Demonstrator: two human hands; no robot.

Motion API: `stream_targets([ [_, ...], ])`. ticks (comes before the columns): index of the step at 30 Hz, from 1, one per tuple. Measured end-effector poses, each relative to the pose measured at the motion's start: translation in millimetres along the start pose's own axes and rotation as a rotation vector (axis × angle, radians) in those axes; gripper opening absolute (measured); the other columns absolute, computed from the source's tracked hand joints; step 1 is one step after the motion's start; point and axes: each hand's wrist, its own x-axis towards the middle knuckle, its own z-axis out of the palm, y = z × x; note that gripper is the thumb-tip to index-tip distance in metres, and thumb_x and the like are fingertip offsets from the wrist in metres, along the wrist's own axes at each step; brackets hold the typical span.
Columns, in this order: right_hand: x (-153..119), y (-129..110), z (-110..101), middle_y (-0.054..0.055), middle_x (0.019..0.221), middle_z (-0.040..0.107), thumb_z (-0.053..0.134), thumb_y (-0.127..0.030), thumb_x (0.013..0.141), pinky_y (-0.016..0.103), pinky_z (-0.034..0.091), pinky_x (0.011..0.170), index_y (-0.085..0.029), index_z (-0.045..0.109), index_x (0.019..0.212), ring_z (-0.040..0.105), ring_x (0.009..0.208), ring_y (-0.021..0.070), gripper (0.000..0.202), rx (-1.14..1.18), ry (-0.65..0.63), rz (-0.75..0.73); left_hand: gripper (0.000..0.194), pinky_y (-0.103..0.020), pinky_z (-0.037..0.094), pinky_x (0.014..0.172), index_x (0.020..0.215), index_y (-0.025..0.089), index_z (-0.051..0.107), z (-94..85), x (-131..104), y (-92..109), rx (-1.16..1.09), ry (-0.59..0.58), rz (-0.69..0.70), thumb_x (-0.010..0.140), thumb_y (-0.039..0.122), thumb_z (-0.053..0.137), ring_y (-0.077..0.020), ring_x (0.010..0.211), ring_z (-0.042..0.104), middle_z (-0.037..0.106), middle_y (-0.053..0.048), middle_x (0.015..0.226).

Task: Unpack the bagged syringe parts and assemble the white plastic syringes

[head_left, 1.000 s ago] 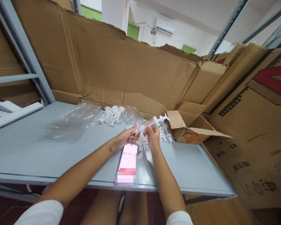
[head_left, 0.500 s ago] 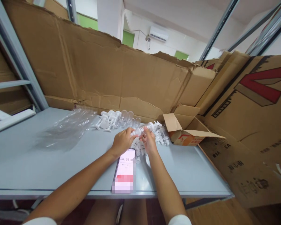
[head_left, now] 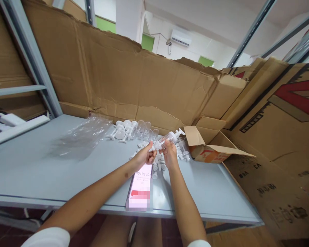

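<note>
A large clear plastic syringe with ring markings and a white handle (head_left: 172, 136) is held aslant above the table, its handle end up to the right. My left hand (head_left: 145, 155) is closed on the white lower end, hiding the tip. Around the clear barrel, my right hand (head_left: 169, 154) has its fingers closed from below. Beneath and behind the hands lie small white plastic parts (head_left: 158, 163). White plungers (head_left: 121, 132) are heaped farther back on the left, beside several clear barrels (head_left: 144, 127).
A phone (head_left: 141, 187) showing a running timer lies on the grey table (head_left: 92, 181) near the front edge. A crumpled clear plastic bag (head_left: 82, 137) is at the left. An open cardboard box (head_left: 211, 152) stands at the right, with cardboard sheets (head_left: 144, 85) walling the back.
The syringe has tilted further and its white handle end sits higher. My left hand has turned about its lower end. The whole view has shifted slightly to the left.
</note>
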Motion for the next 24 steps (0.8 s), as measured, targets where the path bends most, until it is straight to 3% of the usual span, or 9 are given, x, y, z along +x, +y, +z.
stream_targets([
  [3, -1, 2, 2, -0.003, 0.059, 0.053, 0.062, -0.043, 0.069, 0.021, 0.038, 0.043, -0.018, 0.053, 0.078, 0.049, 0.049, 0.0085, 0.028, 0.015, 0.01, 0.009, 0.048, -0.024, 0.033, 0.05, 0.086, 0.019, 0.051, -8.8, -1, -3, 0.507, 0.327, 0.251, 0.075, 0.064, 0.037, -0.0106, 0.048, 0.044, 0.056, 0.0, 0.068],
  [5, -2, 3, 4, -0.004, 0.057, 0.051, 0.063, -0.042, 0.069, 0.02, 0.037, 0.042, -0.018, 0.052, 0.075, 0.049, 0.048, 0.0083, 0.028, 0.03, 0.033, 0.04, 0.038, -0.025, 0.037, 0.059, 0.097, 0.022, 0.05, -16.0, -3, -3, 0.853, 0.474, 0.398, 0.075, 0.053, 0.049, -0.0124, 0.059, 0.05, 0.059, -0.001, 0.086],
  [9, -3, 4, 6, -0.004, 0.055, 0.05, 0.063, -0.044, 0.068, 0.019, 0.036, 0.041, -0.018, 0.049, 0.071, 0.05, 0.047, 0.0079, 0.03, 0.066, 0.072, 0.089, 0.025, -0.028, 0.038, 0.068, 0.087, 0.02, 0.055, -23.7, -4, -2, 1.188, 0.455, 0.548, 0.083, 0.041, 0.042, -0.0182, 0.076, 0.056, 0.06, -0.005, 0.082],
  [11, -3, 5, 6, -0.005, 0.055, 0.05, 0.063, -0.044, 0.068, 0.019, 0.036, 0.041, -0.018, 0.048, 0.072, 0.049, 0.046, 0.0074, 0.03, 0.075, 0.078, 0.088, 0.029, -0.028, 0.037, 0.066, 0.079, 0.019, 0.055, -22.9, -4, -2, 1.135, 0.428, 0.524, 0.082, 0.046, 0.043, -0.019, 0.074, 0.055, 0.06, -0.005, 0.074],
  [13, -2, 5, 5, -0.005, 0.054, 0.05, 0.064, -0.043, 0.068, 0.019, 0.035, 0.041, -0.018, 0.048, 0.072, 0.049, 0.045, 0.0071, 0.03, 0.069, 0.083, 0.075, 0.038, -0.027, 0.037, 0.06, 0.071, 0.018, 0.053, -19.7, -2, -3, 0.894, 0.354, 0.405, 0.08, 0.053, 0.04, -0.0165, 0.063, 0.053, 0.057, -0.003, 0.064],
  [17, 0, 7, 3, -0.006, 0.055, 0.049, 0.065, -0.043, 0.066, 0.019, 0.036, 0.041, -0.018, 0.049, 0.073, 0.05, 0.046, 0.0078, 0.031, 0.037, 0.096, 0.018, 0.058, -0.024, 0.032, 0.047, 0.056, 0.018, 0.041, -12.6, 3, -3, 0.19, 0.011, 0.037, 0.076, 0.068, 0.02, -0.011, 0.042, 0.041, 0.048, 0.0, 0.046],
  [19, 1, 8, 2, -0.005, 0.056, 0.05, 0.065, -0.043, 0.065, 0.02, 0.037, 0.042, -0.017, 0.05, 0.076, 0.051, 0.047, 0.0083, 0.032, 0.009, 0.1, -0.006, 0.061, -0.024, 0.031, 0.045, 0.052, 0.019, 0.037, -12.0, 4, -1, 0.058, -0.059, -0.05, 0.074, 0.071, 0.013, -0.0108, 0.039, 0.039, 0.044, 0.0, 0.042],
  [21, 1, 8, 1, -0.005, 0.058, 0.051, 0.065, -0.043, 0.065, 0.02, 0.038, 0.043, -0.017, 0.051, 0.079, 0.051, 0.048, 0.0082, 0.033, -0.014, 0.112, -0.014, 0.062, -0.024, 0.031, 0.047, 0.053, 0.018, 0.04, -14.2, 4, 0, 0.171, 0.011, -0.01, 0.076, 0.069, 0.014, -0.0114, 0.042, 0.042, 0.047, -0.001, 0.043],
  [24, 3, 9, -1, -0.004, 0.062, 0.052, 0.065, -0.043, 0.064, 0.02, 0.038, 0.043, -0.016, 0.052, 0.08, 0.049, 0.048, 0.0072, 0.034, -0.026, 0.173, -0.016, 0.052, -0.026, 0.034, 0.053, 0.061, 0.018, 0.05, -22.3, 3, 1, 0.673, 0.304, 0.161, 0.078, 0.063, 0.03, -0.0145, 0.051, 0.049, 0.053, -0.002, 0.053],
])
